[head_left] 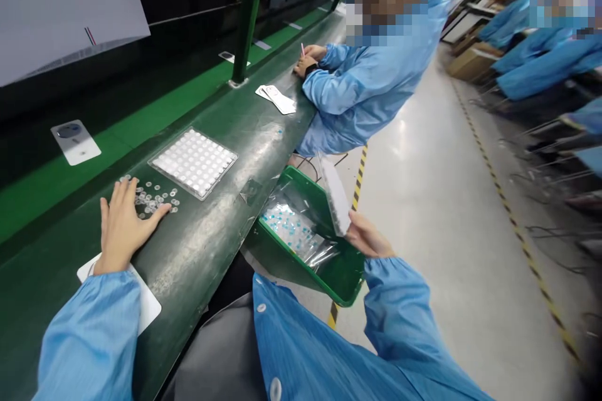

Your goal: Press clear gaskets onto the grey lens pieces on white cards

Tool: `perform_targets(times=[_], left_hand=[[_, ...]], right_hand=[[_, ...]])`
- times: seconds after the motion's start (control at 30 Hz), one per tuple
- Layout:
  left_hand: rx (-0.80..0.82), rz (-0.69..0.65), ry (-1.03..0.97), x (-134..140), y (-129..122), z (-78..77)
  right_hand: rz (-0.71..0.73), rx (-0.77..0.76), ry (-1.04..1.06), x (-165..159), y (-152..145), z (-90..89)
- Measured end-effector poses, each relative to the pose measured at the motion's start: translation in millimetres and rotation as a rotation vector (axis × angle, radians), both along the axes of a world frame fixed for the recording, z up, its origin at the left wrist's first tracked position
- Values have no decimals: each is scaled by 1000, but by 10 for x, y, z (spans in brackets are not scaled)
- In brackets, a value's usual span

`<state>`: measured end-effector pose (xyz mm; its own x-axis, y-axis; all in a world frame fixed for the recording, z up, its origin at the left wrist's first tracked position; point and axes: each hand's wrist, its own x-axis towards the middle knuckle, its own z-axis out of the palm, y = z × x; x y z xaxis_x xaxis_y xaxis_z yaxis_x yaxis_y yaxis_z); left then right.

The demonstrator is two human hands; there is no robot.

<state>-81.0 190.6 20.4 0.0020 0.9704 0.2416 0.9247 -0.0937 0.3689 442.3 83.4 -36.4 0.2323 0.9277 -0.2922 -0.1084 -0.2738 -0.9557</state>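
Note:
My left hand (125, 225) lies with fingers spread on the green bench, beside and partly over a scatter of small clear rings (155, 200). Under that wrist, a white phone-shaped panel (149, 304) sticks out. Just beyond the rings lies a clear tray (195, 161) with rows of round white pieces. My right hand (369, 235) grips the edge of a thin white tray (336, 194), tilted almost upright above a green bin (345, 294). Inside the bin are clear plastic sheets (294, 229) with blue dots.
A co-worker in a blue smock (376, 75) sits farther along the bench (211, 244). White panels (277, 99) lie near that person, and another panel (75, 141) on the back ledge. A green post (249, 19) rises from the bench. Striped tape (360, 178) marks the floor.

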Motion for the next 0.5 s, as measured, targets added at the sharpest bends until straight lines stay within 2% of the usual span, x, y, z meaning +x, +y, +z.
perform_targets(times=[0.07,0.13,0.27,0.37,0.5], left_hand=[[20,-11,-54,6,-7,21],[78,-8,-86,16,-16,34],[182,14,-111,53,-26,42],[168,7,-122,80,-30,57],[103,-19,-44,72,-31,88]], right_hand=[[-29,-49,9,85,-230,-200],[-54,-94,32,101,-340,-391],[-92,-142,92,94,-307,-682],[-99,-163,136,90,-213,-788],[-121,-194,157,64,-116,-837]])
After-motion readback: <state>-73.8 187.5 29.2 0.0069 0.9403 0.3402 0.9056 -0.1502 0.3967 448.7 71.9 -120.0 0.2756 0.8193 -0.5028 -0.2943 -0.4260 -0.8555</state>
